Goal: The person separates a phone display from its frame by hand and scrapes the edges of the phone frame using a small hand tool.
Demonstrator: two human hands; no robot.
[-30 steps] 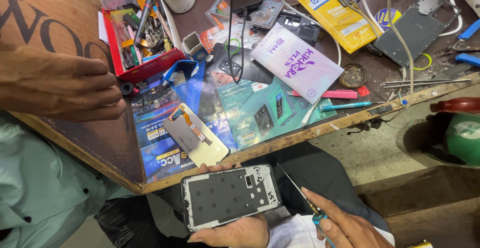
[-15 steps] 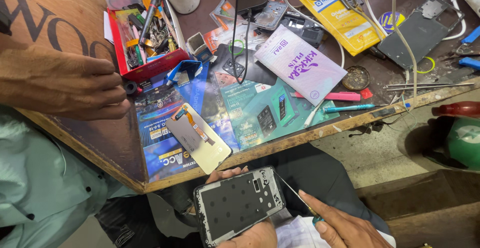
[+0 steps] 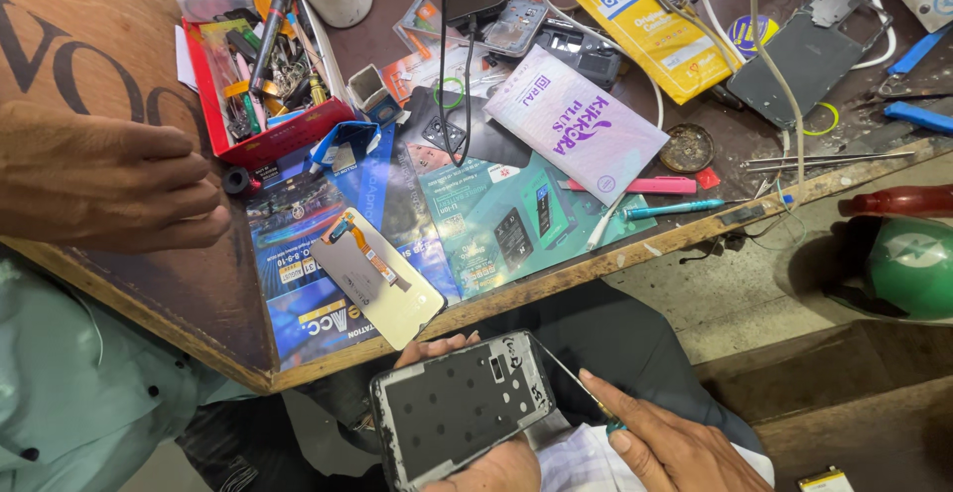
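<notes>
Phone frame (image 3: 462, 413) tilted — tool tip (image 3: 556, 365) hidden.

A white-and-purple pouch (image 3: 590, 122) lies mid-table, a yellow pouch (image 3: 650, 27) behind it, teal cards (image 3: 501, 216) in front.

We hold the phone frame (image 3: 462, 413) below the table edge (image 3: 635, 254); on the table above it lies a detached screen (image 3: 377, 279), the parts tray (image 3: 263, 65) behind it, the pouch (image 3: 576, 125) to the right.
</notes>
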